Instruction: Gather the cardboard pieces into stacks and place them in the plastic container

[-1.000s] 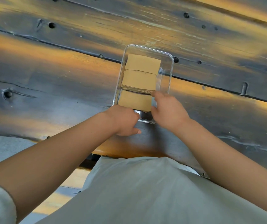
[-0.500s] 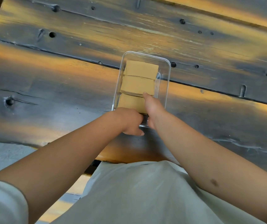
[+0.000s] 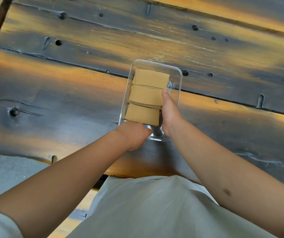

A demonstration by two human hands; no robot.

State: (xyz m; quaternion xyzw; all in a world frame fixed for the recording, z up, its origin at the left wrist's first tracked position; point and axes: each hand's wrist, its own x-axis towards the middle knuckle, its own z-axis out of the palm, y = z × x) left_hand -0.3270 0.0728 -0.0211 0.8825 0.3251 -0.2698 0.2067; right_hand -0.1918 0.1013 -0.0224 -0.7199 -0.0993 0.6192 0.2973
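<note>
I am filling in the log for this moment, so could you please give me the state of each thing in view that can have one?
plastic container: upright on the table, no lid, holding cardboard.
cardboard stacks: three, in a row inside the container, overlapping slightly.
left hand: at the container's near end, fingers curled; what they grip is hidden.
right hand: inside the container, fingers extended along the stacks' right edge.
wooden table: bearing the container.
</note>
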